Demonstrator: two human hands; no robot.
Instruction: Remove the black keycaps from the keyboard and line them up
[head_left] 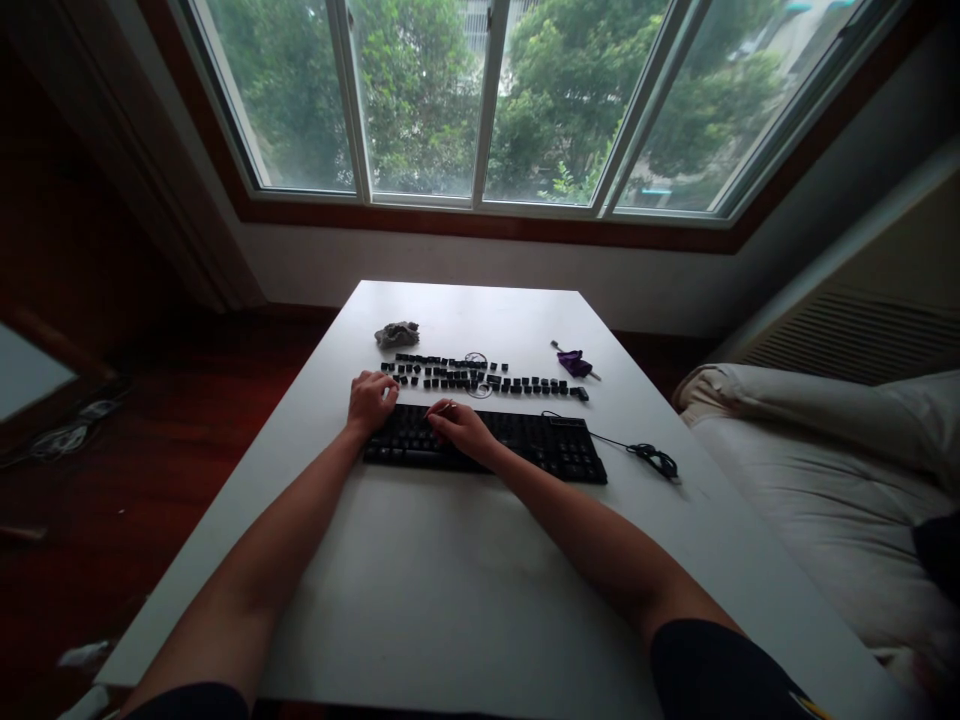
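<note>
A black keyboard [555, 447] lies flat across the middle of a white table [457, 570], its long side facing the person, and both bare hands are at its left half. The left hand [373, 402] rests at the keyboard's upper left corner with its fingers curled, close to the near row of loose keycaps; whether it grips anything cannot be told. The right hand [463, 430] is over the keys left of centre, thumb and fingertips drawn together, and what, if anything, is pinched there is too small to make out. The two hands are apart, with a short stretch of keyboard between them. Just beyond the keyboard, loose black keycaps [517, 386] are set out in uneven rows running side to side. Behind their left end lies a crumpled grey rag [397, 335]; behind their right end is a purple item [574, 363] with a thin stick-like piece jutting from it. A black cable [656, 460] runs off the keyboard's right side and ends in a bundled coil on the table. A pale cushioned seat [810, 490] stands to the right, dark red floorboards [165, 480] show to the left, and trees fill the sliding window [480, 110] ahead.
</note>
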